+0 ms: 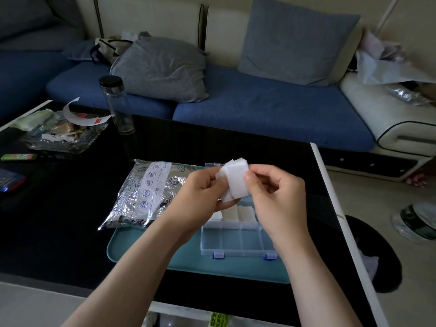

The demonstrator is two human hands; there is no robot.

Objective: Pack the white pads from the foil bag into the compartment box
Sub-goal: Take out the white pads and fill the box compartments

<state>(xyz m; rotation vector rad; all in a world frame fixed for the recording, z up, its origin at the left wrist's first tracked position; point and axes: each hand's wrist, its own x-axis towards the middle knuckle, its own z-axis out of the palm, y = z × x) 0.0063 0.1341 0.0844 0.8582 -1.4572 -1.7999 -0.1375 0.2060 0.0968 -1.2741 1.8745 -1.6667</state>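
Left hand, right hand, pads between

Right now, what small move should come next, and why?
Probably lower the pads into an empty near compartment of the box: the left hand and right hand pinch them right above it, and some far ones already hold pads.

i hold a stack of white pads with my left hand and right hand above the open box, foil bag just left.
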